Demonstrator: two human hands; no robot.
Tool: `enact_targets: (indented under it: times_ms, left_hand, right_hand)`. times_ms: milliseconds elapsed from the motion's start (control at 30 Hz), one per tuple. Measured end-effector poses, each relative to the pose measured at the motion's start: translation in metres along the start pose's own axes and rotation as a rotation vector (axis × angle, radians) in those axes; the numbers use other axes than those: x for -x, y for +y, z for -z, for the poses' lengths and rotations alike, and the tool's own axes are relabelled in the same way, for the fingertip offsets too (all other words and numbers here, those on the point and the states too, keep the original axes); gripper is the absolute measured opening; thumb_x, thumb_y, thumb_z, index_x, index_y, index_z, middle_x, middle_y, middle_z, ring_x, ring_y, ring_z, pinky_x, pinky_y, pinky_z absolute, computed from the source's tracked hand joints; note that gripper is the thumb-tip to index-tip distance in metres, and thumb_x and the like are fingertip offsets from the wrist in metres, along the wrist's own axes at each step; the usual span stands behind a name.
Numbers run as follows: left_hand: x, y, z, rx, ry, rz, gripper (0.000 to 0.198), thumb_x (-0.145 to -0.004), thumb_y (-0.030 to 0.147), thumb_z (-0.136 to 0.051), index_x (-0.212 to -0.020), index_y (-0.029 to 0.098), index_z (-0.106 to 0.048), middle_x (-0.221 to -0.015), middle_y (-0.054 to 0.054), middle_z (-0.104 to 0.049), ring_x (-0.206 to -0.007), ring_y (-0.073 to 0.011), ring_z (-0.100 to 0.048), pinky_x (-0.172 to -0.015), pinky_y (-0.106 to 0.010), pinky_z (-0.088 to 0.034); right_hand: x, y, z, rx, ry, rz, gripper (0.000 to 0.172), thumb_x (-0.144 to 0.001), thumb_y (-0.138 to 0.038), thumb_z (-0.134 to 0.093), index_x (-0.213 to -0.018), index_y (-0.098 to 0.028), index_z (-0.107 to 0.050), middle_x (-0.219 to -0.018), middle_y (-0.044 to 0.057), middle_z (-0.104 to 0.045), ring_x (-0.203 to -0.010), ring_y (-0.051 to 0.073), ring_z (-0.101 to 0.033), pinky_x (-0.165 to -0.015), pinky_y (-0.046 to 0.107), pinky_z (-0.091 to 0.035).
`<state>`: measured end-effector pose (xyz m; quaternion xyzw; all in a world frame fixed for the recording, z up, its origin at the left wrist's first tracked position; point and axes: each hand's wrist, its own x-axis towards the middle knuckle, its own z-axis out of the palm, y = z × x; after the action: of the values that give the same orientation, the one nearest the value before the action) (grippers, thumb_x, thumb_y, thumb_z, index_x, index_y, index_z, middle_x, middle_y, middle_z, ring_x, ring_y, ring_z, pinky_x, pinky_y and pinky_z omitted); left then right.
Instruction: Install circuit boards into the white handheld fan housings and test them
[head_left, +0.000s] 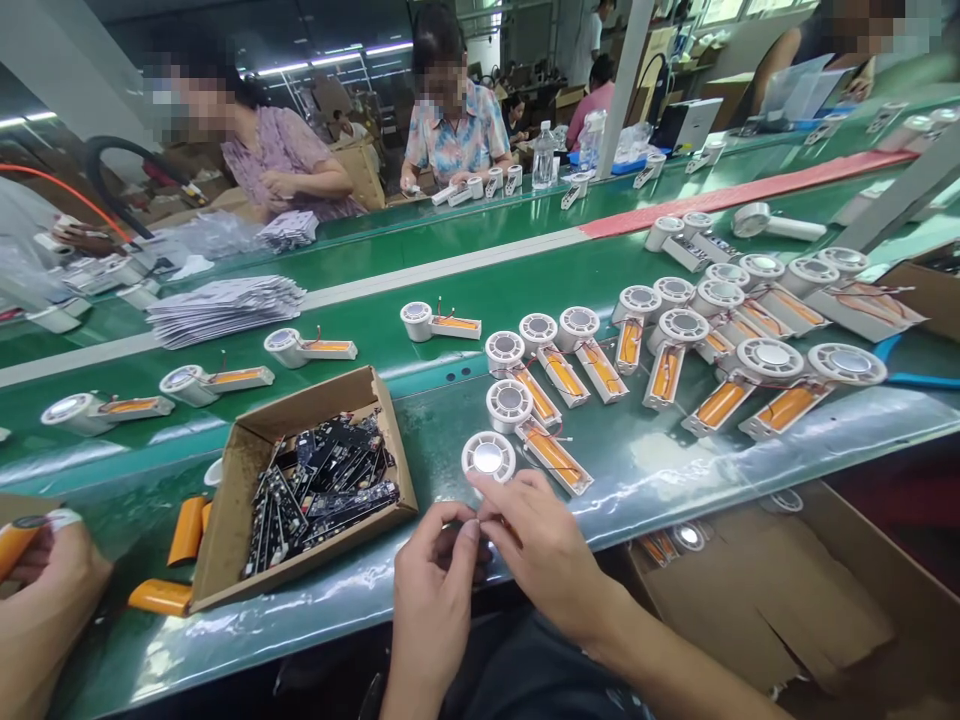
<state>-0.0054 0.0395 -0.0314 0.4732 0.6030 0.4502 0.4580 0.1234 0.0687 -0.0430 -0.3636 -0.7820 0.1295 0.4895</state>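
Green conveyor (630,470): right hand (536,540) touches a face-up round housing (487,458).

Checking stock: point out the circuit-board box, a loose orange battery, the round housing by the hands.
Cardboard box (232,500): head view, left wall.
Orange battery (160,598): head view, middle.
Round housing (487,458): head view, silver cap.

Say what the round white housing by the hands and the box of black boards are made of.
The housing looks like smooth moulded plastic, with a shiny metal-like centre disc. The box is brown cardboard, by its folded flaps. The boards look like fibreglass circuit boards.
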Motion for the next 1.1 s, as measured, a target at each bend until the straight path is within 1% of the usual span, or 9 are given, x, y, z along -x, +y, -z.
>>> enact_targets:
  times_ms: [167, 300, 467, 633, 733, 800, 867, 1000, 1100]
  left_hand:
    - [-0.002, 0.001, -0.002, 0.042, 0.026, 0.028, 0.026, -0.081, 0.044, -0.064, -0.077, 0.018, -0.063, -0.063, -0.001, -0.063, -0.054, -0.0145, -0.056, -0.050, -0.023, -0.046]
    - [-0.003, 0.000, -0.002, 0.048, 0.013, 0.057, 0.030, -0.082, 0.047, -0.063, -0.076, 0.018, -0.062, -0.062, 0.000, -0.062, -0.054, -0.0148, -0.055, -0.050, -0.023, -0.046]
    - [-0.003, 0.000, -0.003, 0.085, -0.013, 0.062, 0.033, -0.082, 0.050, -0.062, -0.074, 0.018, -0.060, -0.061, 0.000, -0.060, -0.053, -0.0149, -0.055, -0.049, -0.024, -0.047]
    - [-0.002, -0.002, -0.004, 0.148, -0.011, 0.059, 0.030, -0.083, 0.047, -0.064, -0.081, 0.018, -0.062, -0.067, -0.001, -0.064, -0.058, -0.0148, -0.059, -0.052, -0.023, -0.049]
    - [-0.004, -0.006, -0.004, 0.301, -0.063, 0.126, 0.026, -0.082, 0.044, -0.067, -0.084, 0.019, -0.060, -0.070, 0.000, -0.065, -0.059, -0.0147, -0.061, -0.052, -0.023, -0.050]
    - [-0.005, -0.008, -0.003, 0.388, -0.046, 0.142, 0.026, -0.079, 0.043, -0.070, -0.082, 0.019, -0.059, -0.072, 0.000, -0.066, -0.059, -0.0144, -0.063, -0.050, -0.023, -0.050]
    - [-0.006, -0.007, -0.003, 0.403, -0.006, 0.137, 0.028, -0.078, 0.043, -0.072, -0.080, 0.018, -0.060, -0.072, 0.000, -0.067, -0.057, -0.0141, -0.063, -0.051, -0.023, -0.051]
    - [-0.004, 0.000, -0.004, 0.361, 0.063, 0.146, 0.032, -0.073, 0.046, -0.075, -0.076, 0.015, -0.066, -0.067, -0.001, -0.068, -0.055, -0.0152, -0.064, -0.049, -0.024, -0.052]
    - [0.000, 0.003, -0.006, 0.363, 0.098, 0.158, 0.034, -0.067, 0.045, -0.080, -0.079, 0.015, -0.070, -0.071, -0.003, -0.071, -0.058, -0.0173, -0.066, -0.047, -0.024, -0.053]
  right_hand:
    - [0.004, 0.000, -0.004, -0.034, 0.052, -0.035, 0.047, -0.096, -0.008, -0.045, -0.141, -0.021, -0.039, -0.080, 0.000, -0.069, -0.071, 0.017, -0.061, -0.075, 0.034, -0.049]
    - [0.004, 0.000, -0.001, -0.050, 0.027, -0.019, 0.054, -0.095, -0.006, -0.043, -0.146, -0.023, -0.033, -0.083, 0.001, -0.069, -0.074, 0.017, -0.061, -0.075, 0.034, -0.051]
    - [0.002, 0.000, 0.002, -0.056, 0.034, -0.027, 0.058, -0.093, -0.004, -0.043, -0.146, -0.025, -0.032, -0.082, 0.000, -0.068, -0.072, 0.018, -0.061, -0.074, 0.034, -0.051]
    - [0.003, -0.004, 0.001, -0.085, 0.083, -0.226, 0.060, -0.088, -0.005, -0.050, -0.143, -0.025, -0.036, -0.078, -0.001, -0.069, -0.075, 0.020, -0.062, -0.075, 0.036, -0.052]
    - [0.002, -0.008, 0.002, -0.154, 0.063, -0.339, 0.062, -0.085, -0.004, -0.051, -0.141, -0.025, -0.037, -0.078, -0.002, -0.069, -0.074, 0.019, -0.063, -0.076, 0.036, -0.053]
    - [0.001, -0.010, 0.003, -0.184, 0.046, -0.366, 0.063, -0.084, -0.003, -0.052, -0.141, -0.025, -0.037, -0.076, -0.003, -0.068, -0.072, 0.019, -0.064, -0.075, 0.035, -0.053]
    - [-0.001, -0.011, 0.004, -0.173, 0.041, -0.318, 0.063, -0.084, -0.003, -0.051, -0.142, -0.023, -0.035, -0.074, -0.003, -0.068, -0.071, 0.019, -0.064, -0.076, 0.036, -0.053]
    - [-0.001, -0.010, 0.004, -0.028, 0.032, -0.081, 0.061, -0.089, -0.001, -0.042, -0.146, -0.021, -0.029, -0.078, 0.000, -0.068, -0.069, 0.018, -0.062, -0.079, 0.038, -0.051]
    - [0.002, -0.008, 0.004, 0.049, 0.019, -0.036, 0.060, -0.092, -0.001, -0.040, -0.148, -0.018, -0.026, -0.082, 0.002, -0.069, -0.069, 0.019, -0.060, -0.075, 0.038, -0.049]
